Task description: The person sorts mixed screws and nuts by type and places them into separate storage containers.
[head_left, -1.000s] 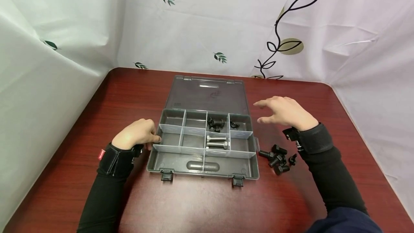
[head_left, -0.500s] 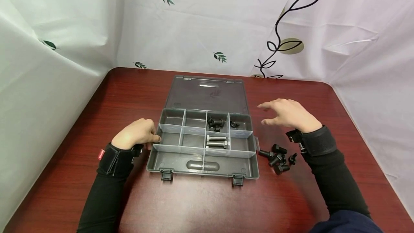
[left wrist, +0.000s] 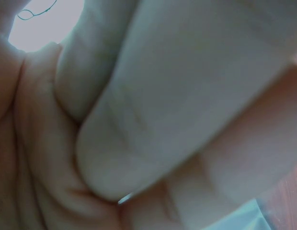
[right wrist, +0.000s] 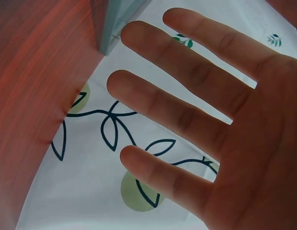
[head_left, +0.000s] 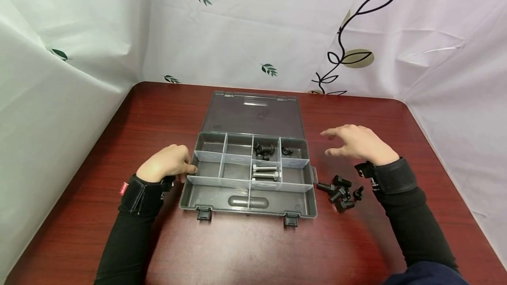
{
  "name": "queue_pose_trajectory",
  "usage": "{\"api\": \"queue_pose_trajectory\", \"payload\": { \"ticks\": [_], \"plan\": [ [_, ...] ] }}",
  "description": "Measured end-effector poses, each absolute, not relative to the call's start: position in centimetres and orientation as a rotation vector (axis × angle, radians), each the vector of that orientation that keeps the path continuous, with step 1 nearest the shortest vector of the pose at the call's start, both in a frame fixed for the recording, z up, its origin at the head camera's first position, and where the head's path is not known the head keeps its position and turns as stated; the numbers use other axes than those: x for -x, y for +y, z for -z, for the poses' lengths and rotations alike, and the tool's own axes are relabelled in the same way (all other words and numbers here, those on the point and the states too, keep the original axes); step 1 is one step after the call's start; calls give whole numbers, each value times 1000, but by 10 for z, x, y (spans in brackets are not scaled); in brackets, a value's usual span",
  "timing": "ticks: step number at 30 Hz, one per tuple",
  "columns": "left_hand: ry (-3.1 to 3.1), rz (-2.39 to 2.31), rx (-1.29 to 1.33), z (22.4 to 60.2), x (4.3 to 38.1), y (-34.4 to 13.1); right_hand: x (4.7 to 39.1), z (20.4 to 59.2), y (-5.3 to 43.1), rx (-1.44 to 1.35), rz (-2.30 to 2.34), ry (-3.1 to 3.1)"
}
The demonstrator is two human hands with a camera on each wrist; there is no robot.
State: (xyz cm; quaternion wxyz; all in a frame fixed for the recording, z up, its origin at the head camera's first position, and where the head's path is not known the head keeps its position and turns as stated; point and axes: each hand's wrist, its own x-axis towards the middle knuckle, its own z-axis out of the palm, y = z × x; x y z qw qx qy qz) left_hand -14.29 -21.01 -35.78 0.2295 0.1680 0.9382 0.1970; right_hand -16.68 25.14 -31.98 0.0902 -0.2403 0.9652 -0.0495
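Observation:
A grey plastic compartment box (head_left: pixel 215 193) lies open on the table, its lid (head_left: pixel 253 113) folded back. My left hand (head_left: pixel 166 164) grips the box's left wall, thumb at the rim and fingers curled in the left wrist view. Silver bolts (head_left: pixel 265 175) lie in a middle compartment. Black bolts (head_left: pixel 264 149) sit in a back compartment, with small black pieces (head_left: pixel 287 151) in the one to its right. My right hand (head_left: pixel 360 143) hovers right of the box, holding nothing; in the right wrist view its fingers (right wrist: pixel 167 105) are straight and spread.
Several loose black bolts (head_left: pixel 338 192) are heaped on the red-brown table (head_left: pixel 245 254), close to the box's right side and below the right hand. A white cloth (head_left: pixel 237 30) with leaf prints surrounds the table at the back and sides. Two latches (head_left: pixel 291 221) hang from the box's front edge.
My right hand has drifted a little to the right and towards me, away from the box, still spread. The left hand, the box and the bolts stay where they were.

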Motion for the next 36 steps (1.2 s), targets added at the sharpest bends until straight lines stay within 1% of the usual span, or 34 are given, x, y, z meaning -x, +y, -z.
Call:
{"api": "queue_pose_trajectory", "payload": {
  "ticks": [10, 19, 29, 36],
  "plan": [
    [2587, -515, -485, 358, 146, -210, 158, 327, 263, 622, 155, 2844],
    [2571, -542, -474, 359, 145, -213, 159, 332, 264, 644, 166, 2822],
    [2580, -531, -497, 360, 147, -212, 148, 341, 274, 616, 241, 2696],
    [2581, -537, -495, 362, 148, -212, 148, 347, 276, 652, 294, 2650]
  ]
}}
